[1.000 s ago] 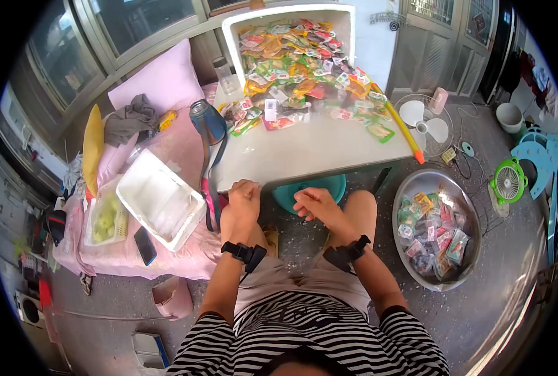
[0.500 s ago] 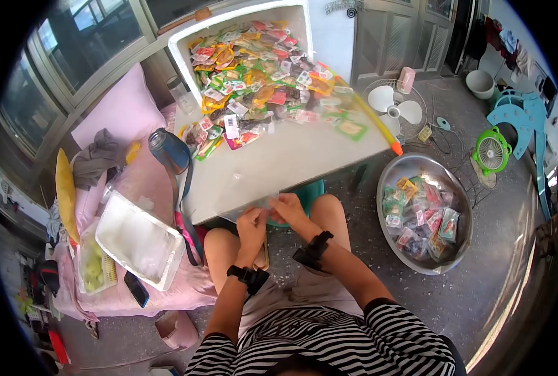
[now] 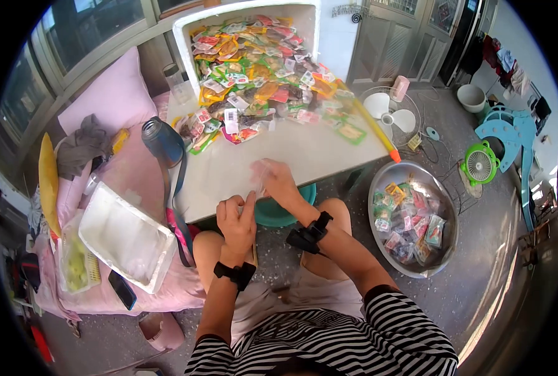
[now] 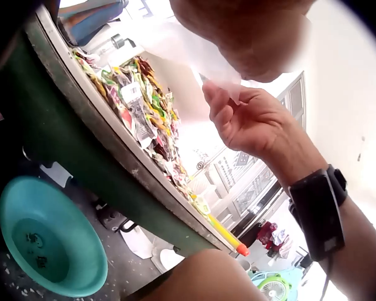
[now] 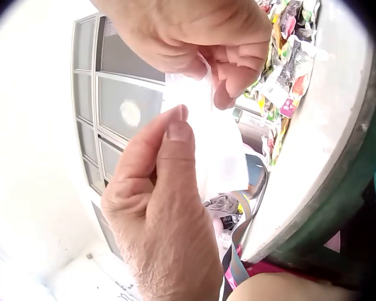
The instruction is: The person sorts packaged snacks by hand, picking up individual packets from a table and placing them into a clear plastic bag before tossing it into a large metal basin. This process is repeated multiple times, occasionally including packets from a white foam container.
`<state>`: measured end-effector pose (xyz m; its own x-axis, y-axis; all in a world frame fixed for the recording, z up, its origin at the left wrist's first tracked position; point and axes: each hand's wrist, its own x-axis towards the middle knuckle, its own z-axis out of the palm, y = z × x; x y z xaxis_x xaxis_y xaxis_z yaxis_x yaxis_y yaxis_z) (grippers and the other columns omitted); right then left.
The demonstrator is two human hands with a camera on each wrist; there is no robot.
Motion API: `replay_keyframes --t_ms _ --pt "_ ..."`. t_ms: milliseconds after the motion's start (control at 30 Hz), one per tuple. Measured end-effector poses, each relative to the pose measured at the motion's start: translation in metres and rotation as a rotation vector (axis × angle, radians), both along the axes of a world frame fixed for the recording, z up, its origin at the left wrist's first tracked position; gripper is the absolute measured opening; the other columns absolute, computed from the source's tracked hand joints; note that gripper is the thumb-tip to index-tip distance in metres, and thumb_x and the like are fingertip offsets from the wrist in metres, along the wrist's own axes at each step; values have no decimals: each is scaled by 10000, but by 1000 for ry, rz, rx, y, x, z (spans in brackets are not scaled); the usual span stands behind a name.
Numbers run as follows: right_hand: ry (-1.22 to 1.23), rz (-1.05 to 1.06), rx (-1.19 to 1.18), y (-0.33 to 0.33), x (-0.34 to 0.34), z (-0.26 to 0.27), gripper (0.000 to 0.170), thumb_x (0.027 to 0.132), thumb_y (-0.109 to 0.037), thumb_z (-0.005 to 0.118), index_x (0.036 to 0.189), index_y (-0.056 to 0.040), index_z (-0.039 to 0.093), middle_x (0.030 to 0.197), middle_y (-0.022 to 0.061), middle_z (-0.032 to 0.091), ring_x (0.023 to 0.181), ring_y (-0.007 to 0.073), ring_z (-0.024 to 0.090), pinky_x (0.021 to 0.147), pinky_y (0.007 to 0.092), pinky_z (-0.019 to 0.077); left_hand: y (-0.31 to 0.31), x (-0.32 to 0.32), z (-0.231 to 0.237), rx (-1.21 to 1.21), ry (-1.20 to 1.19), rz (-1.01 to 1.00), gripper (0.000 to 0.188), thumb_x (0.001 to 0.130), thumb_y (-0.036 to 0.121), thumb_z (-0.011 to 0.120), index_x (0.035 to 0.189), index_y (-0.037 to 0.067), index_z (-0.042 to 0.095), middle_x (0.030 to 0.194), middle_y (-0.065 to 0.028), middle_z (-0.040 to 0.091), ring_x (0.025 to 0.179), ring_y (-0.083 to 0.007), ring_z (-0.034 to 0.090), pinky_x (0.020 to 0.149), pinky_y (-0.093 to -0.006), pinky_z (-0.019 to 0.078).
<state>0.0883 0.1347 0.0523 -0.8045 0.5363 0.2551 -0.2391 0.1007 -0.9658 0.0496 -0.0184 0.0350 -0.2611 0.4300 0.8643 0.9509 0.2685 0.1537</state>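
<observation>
My right hand (image 3: pixel 280 186) pinches a thin, clear plastic bag (image 5: pixel 222 150) by its edge, above the near edge of the table. My left hand (image 3: pixel 235 222) is just left of it and lower in the head view. In the right wrist view, the left thumb and forefinger (image 5: pixel 177 130) come together at the bag's side edge. Seen from the left wrist, the bag stretches leftward from the right fingertips (image 4: pixel 229 100), under the blurred left hand. Many small colourful snack packets (image 3: pixel 254 81) spill from a white foam box (image 3: pixel 184 59) onto the table (image 3: pixel 229 169) beyond the hands.
A metal basin (image 3: pixel 379 244) with packets stands on the floor to the right. Below the table edge sits a teal basin (image 3: pixel 276 216). To the left are a flask (image 3: pixel 163 141), a white foam lid (image 3: pixel 125 238) and a phone (image 3: pixel 122 289). A yellow tube (image 3: pixel 373 128) lies along the table's right side.
The hands came together near the table's front edge, then the right hand rose forward over the table with the clear bag. The head view has shifted.
</observation>
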Motion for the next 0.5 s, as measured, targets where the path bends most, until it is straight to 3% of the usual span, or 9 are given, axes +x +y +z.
replay_keyframes --t_ms 100,200,233,333,400,500 --pt "-337 133 -135 16 -28 -5 203 858 -91 513 977 18 637 729 102 672 542 155 628 458 259 503 6 -24 1 -81 -84 112 270 732 -9 657 988 69 691 838 -104 543 752 -289 519 647 -394 448" --pt "-655 123 -77 33 -45 -42 231 890 -211 601 971 -3 661 747 74 660 524 140 612 441 250 484 7 -48 -23 -307 -226 149 202 727 -4 660 919 55 677 822 -127 571 774 -323 563 658 -413 478" --pt "-638 178 -64 35 -42 -48 255 889 -227 612 995 1 656 756 74 662 538 138 617 449 252 486 7 -53 -29 -404 -278 144 175 726 1 655 893 49 672 813 -134 581 782 -334 578 661 -423 487" --pt "-602 312 0 50 -30 -51 333 883 -262 643 1072 12 636 791 73 667 594 133 631 485 254 494 14 -59 -39 -306 -296 151 55 696 10 618 724 30 575 742 -137 561 753 -349 575 634 -450 480" --pt "-596 367 63 58 -19 -33 383 877 -269 658 1126 19 616 826 73 670 648 127 641 525 250 502 19 -69 -35 -265 -286 200 58 686 -3 619 718 28 581 728 -133 551 737 -345 567 616 -450 473" --pt "-527 287 113 85 -6 0 416 876 -271 671 1165 20 602 878 65 671 720 108 636 580 235 501 32 -88 -22 -235 -257 234 66 683 -10 618 709 23 569 722 -139 541 729 -349 558 617 -451 470"
